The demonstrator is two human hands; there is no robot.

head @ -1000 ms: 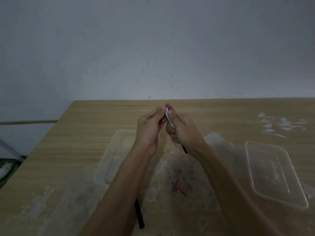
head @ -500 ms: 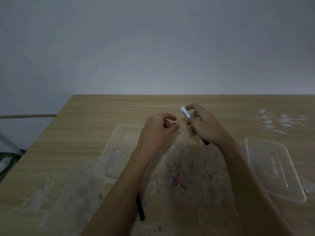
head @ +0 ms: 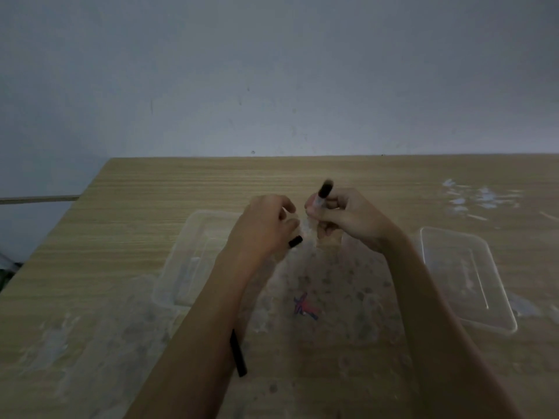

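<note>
My right hand (head: 351, 219) grips a pen (head: 324, 192) upright over the middle of the wooden table (head: 181, 182); its black, blurred end points up and the pale barrel sits between my fingers. My left hand (head: 263, 228) hovers just to the left, a small gap away, fingers curled. A short black cap (head: 295, 241) sticks out from under its fingertips. The rest of the cap is hidden by the hand.
A second black pen (head: 239, 355) lies on the table, partly under my left forearm. A clear plastic box (head: 193, 237) sits left of my hands and another clear container (head: 472, 279) at the right. A red and blue scribble (head: 305, 306) marks the smeared tabletop.
My hands were joined on the pen, then pulled apart. The right hand has since turned the pen so a black end points up, and the black cap shows at my left fingertips.
</note>
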